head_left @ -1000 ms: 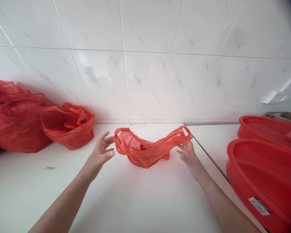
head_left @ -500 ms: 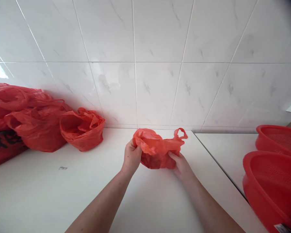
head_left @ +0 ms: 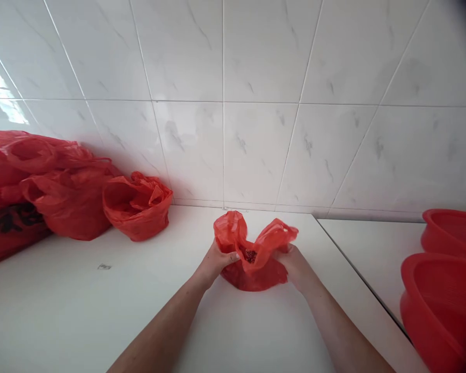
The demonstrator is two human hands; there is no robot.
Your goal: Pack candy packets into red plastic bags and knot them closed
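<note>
A red plastic bag [head_left: 254, 277] rests on the white tabletop in front of me, its mouth spread apart. Through the gap some small dark red pieces [head_left: 250, 255] show inside; their kind is too small to make out. My left hand [head_left: 216, 261] grips the bag's left side, the thumb over the rim. On the opposite side my right hand [head_left: 293, 263] holds the bag's edge, with its fingertips partly hidden behind the plastic.
Another red plastic bag [head_left: 137, 220] stands open to the left, beside several fuller red bags [head_left: 70, 207] against the tiled wall. Two red plastic baskets [head_left: 415, 290] stand at the right. A seam in the tabletop runs between them and my right arm.
The bag has come slightly nearer and its mouth has been pulled apart, so the dark red contents now show. Both hands have shifted down a little along its sides.
</note>
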